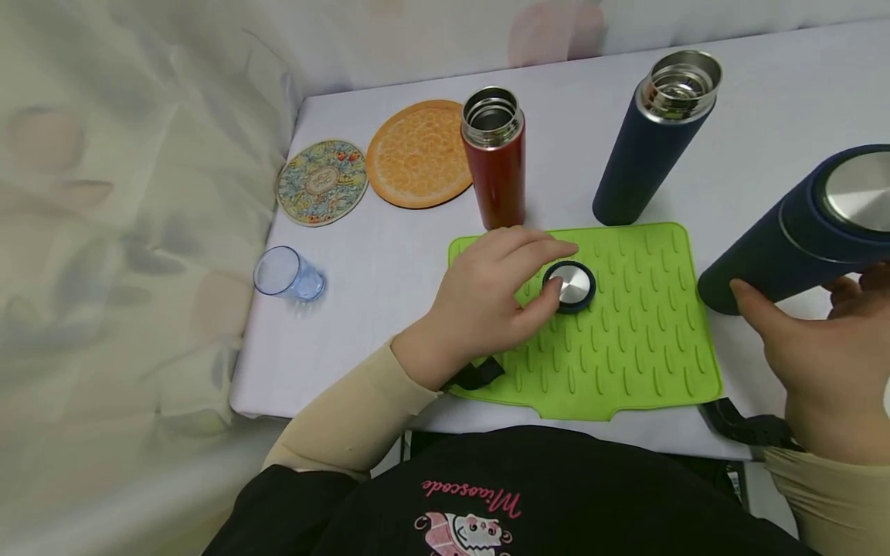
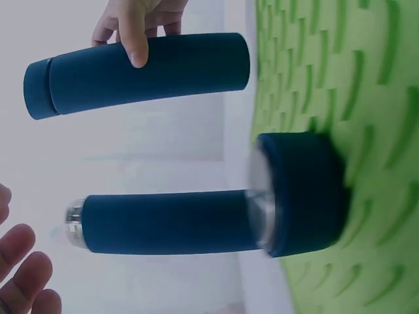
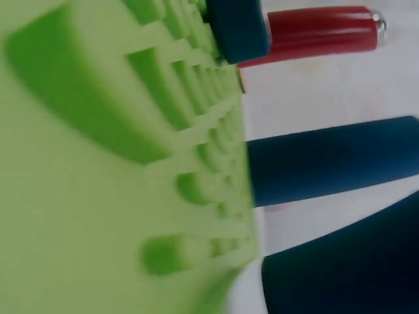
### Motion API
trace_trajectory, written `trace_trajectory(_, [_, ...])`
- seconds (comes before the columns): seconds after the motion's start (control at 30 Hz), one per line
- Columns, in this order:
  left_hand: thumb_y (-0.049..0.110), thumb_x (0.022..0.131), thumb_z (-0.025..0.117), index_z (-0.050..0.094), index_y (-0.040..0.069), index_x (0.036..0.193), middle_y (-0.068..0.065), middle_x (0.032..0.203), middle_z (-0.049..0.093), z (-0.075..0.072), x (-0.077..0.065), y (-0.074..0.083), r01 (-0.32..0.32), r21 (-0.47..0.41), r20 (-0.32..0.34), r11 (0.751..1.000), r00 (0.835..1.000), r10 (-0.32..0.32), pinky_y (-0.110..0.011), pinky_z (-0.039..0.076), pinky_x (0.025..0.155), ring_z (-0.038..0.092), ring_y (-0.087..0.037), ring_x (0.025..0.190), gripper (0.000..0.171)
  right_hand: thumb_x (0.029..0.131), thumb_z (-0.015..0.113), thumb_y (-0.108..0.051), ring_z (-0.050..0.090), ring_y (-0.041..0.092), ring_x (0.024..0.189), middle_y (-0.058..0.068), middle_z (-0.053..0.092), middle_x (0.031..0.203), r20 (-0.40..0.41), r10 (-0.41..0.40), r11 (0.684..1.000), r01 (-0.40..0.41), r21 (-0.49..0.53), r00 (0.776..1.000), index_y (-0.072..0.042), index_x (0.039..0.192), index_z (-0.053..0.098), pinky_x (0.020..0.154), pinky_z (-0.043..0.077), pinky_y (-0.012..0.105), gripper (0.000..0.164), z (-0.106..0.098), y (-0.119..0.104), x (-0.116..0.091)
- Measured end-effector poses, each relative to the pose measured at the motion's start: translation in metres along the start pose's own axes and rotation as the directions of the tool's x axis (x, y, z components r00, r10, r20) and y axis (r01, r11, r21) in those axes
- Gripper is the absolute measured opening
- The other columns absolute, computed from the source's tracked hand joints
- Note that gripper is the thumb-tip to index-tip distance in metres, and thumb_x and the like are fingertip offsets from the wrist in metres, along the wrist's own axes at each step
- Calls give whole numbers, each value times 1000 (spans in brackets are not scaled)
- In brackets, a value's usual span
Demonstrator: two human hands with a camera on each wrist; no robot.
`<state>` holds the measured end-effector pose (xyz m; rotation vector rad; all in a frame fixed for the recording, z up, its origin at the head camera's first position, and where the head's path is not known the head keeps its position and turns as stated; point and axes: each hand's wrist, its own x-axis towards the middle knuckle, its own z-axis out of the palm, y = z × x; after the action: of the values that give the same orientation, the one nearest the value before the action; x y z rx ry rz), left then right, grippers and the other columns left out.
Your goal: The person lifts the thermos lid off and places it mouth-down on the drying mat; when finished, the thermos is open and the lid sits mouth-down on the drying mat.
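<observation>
A navy lid with a steel top [image 1: 573, 286] sits on the green ridged mat [image 1: 636, 347]. Above the mat, my left hand [image 1: 487, 297] has its fingers spread beside this lid, the thumb overlapping its edge in the head view. In the left wrist view, fingertips [image 2: 26, 261] show apart from the lid [image 2: 304, 196]. My right hand [image 1: 834, 347] grips a capped navy thermos [image 1: 779, 239] just right of the mat, thumb in front and fingers behind. An uncapped navy thermos [image 1: 633, 158] with a steel neck stands behind the mat.
A red thermos [image 1: 497, 174], uncapped, stands at the mat's back left edge. Farther left lie an orange round mat [image 1: 417, 154] and a patterned round coaster [image 1: 322, 183]. A blue-tinted glass [image 1: 288, 274] stands near the table's left edge.
</observation>
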<state>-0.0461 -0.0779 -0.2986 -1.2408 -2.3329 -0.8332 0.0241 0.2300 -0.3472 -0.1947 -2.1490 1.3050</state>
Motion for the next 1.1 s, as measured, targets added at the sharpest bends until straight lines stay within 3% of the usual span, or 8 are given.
trace_trajectory(0.2, [21, 92, 67, 72, 6, 119, -7, 114, 71, -19, 9, 7, -35, -31, -10, 999, 999, 35, -27, 49, 97, 65, -18, 108, 31, 53, 78, 19, 49, 24, 132, 6, 54, 145, 55, -8, 996, 3, 88, 998, -8, 149, 42, 112, 32, 32, 105, -2, -22, 1])
trace_trajectory(0.4, [20, 93, 65, 69, 4, 124, -10, 120, 69, -41, 22, 17, -126, -78, -22, 989, 992, 125, -27, 45, 102, 62, -20, 114, 35, 59, 88, -5, 51, 23, 129, 8, 55, 142, 189, -102, 982, 68, 176, 977, 9, 140, 46, 112, 33, 31, 92, 0, -40, 2])
trace_trajectory(0.5, [21, 93, 65, 66, 2, 127, -13, 125, 66, -52, 28, 23, -153, -84, -25, 985, 988, 152, -28, 43, 106, 60, -22, 119, 39, 65, 91, -29, 55, 17, 123, 3, 59, 136, 251, -174, 977, 135, 167, 952, 15, 133, 49, 106, 38, 25, 91, 5, -49, 1])
trace_trajectory(0.6, [21, 93, 64, 63, 0, 129, -17, 130, 63, -59, 32, 28, -174, -112, -22, 978, 985, 173, -29, 41, 108, 58, -24, 124, 42, 72, 84, -52, 56, 9, 116, -6, 60, 128, 270, -255, 965, 226, 136, 928, 16, 127, 52, 98, 41, 18, 93, 15, -56, -1])
trace_trajectory(0.63, [21, 93, 64, 63, -1, 129, -18, 132, 62, -61, 33, 30, -184, -129, -19, 974, 983, 183, -29, 41, 109, 57, -24, 125, 43, 74, 76, -63, 55, 7, 114, -5, 60, 125, 269, -292, 955, 266, 127, 918, 16, 124, 53, 96, 41, 16, 96, 19, -57, -2])
trace_trajectory(0.83, [14, 89, 64, 62, -3, 131, -23, 137, 57, -68, 34, 37, -221, -188, 10, 957, 974, 227, -31, 38, 113, 55, -26, 127, 46, 82, 67, -66, 53, 4, 107, 26, 62, 107, 302, -419, 907, 408, 100, 856, 10, 115, 61, 94, 39, 13, 83, 38, -63, -3])
trace_trajectory(0.93, [7, 84, 58, 63, -3, 130, -23, 136, 59, -71, 34, 39, -226, -193, 5, 955, 973, 231, -31, 40, 111, 56, -26, 126, 47, 84, 64, -67, 52, 7, 106, 25, 63, 109, 343, -421, 904, 418, 86, 840, 9, 116, 61, 92, 36, 12, 83, 42, -66, -2])
trace_trajectory(1.1, [-4, 73, 42, 67, -1, 125, -24, 134, 60, -75, 35, 38, -261, -209, 20, 942, 962, 271, -33, 38, 112, 56, -28, 128, 58, 86, 62, -66, 56, 26, 104, 22, 65, 109, 378, -441, 892, 442, 89, 814, 7, 116, 62, 98, 35, 13, 78, 46, -67, -1])
